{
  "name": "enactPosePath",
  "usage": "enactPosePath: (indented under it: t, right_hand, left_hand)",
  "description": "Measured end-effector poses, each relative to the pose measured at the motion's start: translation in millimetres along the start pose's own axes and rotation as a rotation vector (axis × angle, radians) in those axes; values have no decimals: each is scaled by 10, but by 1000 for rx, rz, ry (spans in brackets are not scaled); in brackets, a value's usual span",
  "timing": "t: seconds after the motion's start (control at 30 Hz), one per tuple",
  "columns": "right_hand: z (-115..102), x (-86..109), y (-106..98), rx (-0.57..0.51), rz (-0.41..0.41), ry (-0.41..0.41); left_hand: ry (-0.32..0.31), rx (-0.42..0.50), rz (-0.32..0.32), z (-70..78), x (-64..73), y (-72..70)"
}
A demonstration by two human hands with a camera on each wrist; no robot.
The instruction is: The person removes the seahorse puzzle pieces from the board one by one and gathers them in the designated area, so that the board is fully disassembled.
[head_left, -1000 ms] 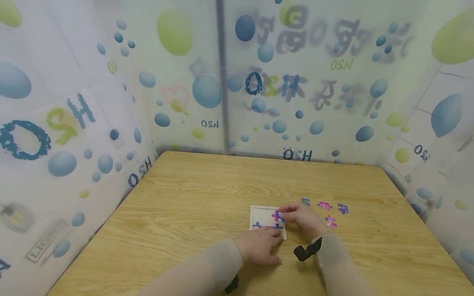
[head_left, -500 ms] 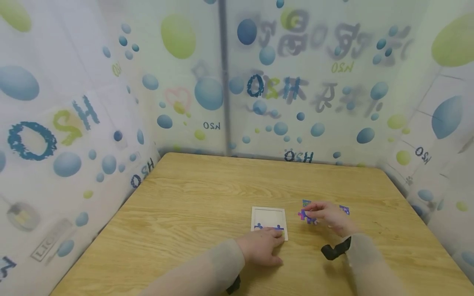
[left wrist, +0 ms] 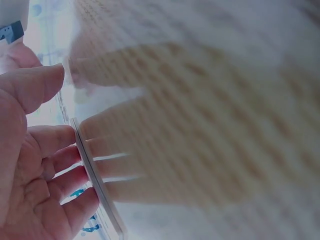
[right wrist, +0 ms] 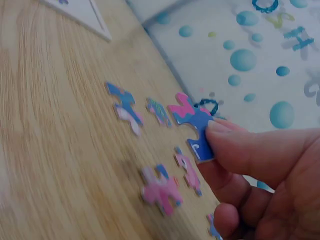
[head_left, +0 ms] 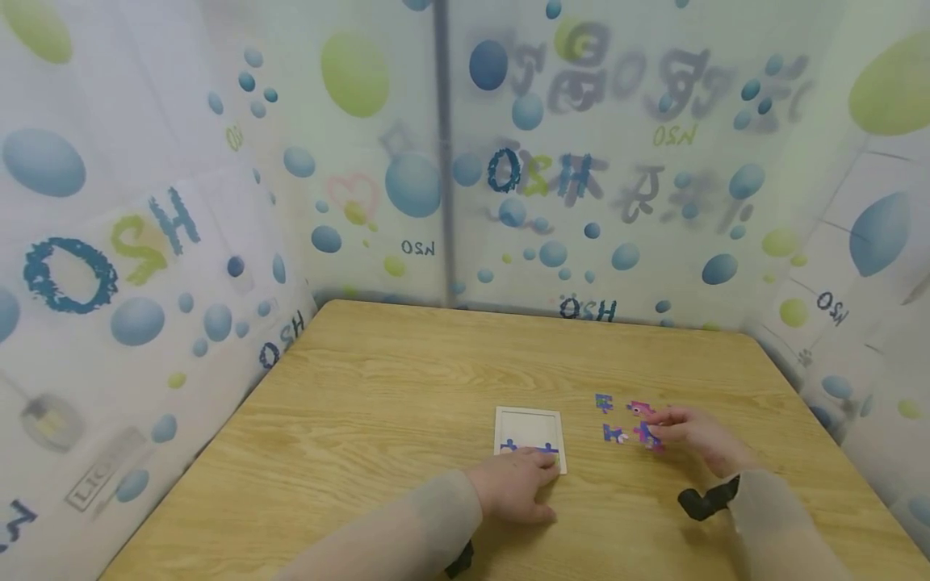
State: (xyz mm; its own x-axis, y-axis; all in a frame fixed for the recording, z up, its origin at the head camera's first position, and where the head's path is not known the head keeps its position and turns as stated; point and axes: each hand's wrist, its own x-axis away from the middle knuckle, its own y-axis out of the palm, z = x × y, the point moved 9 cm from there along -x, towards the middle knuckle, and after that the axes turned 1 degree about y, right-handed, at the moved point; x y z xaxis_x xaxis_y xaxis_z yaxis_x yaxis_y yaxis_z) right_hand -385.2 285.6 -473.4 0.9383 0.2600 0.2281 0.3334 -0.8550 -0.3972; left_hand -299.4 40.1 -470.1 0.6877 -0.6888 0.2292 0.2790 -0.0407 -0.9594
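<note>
My right hand (head_left: 701,440) pinches a blue and pink jigsaw piece (right wrist: 201,131) between thumb and fingers, raised over the table on the right side. Below and around it lie loose pieces: a blue and white one (right wrist: 125,107), a green and blue one (right wrist: 159,111), a pink one with an eye (right wrist: 188,171) and another pink one (right wrist: 162,191). My left hand (head_left: 514,484) rests with extended fingers on the near part of a white puzzle tray (head_left: 529,410). In the left wrist view, its fingertips touch the tray edge (left wrist: 95,175). Fitted blue pieces (head_left: 508,446) show beyond those fingers.
One more blue piece (right wrist: 214,227) shows partly behind the right fingers in the right wrist view. The wooden table (head_left: 407,371) reaches back to a printed curtain (head_left: 363,266), which also hangs along both sides. Dark cameras (head_left: 705,502) are strapped to the wrists.
My right hand has moved from over the tray to the loose pieces on the right, still pinching a piece. A blue and white piece now lies at their left. My left hand stays put.
</note>
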Motion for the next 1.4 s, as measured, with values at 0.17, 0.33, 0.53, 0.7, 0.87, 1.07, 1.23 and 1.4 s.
enactPosePath:
  t: [0.17,0.33,0.53,0.7,0.87,1.07,1.23,1.4]
  right_hand:
    - [114,61,-167,67,36,24]
    - [199,108,-287,53,43,49]
    - [292,119,-389,47,35,73]
    - [322,118,-448,95,43,74]
    - [364,112,-499,154,83,117]
    - [391,127,-514,186,112,164]
    - [401,141,-513,197,121,162]
    - [415,139,-533,200,126,152]
  left_hand:
    - [3,6,-1,-3,-3,5]
    - [3,10,-2,-5,-4,4]
    - [1,9,1,-8,-9,10]
    - [1,0,3,-6,-12,9]
    - [1,2,2,-6,-14,7]
    - [-1,12,0,-11,-15,9]
    - [2,11,-6,-11,-17,17]
    - [-2,12,-6,-7,-13,12]
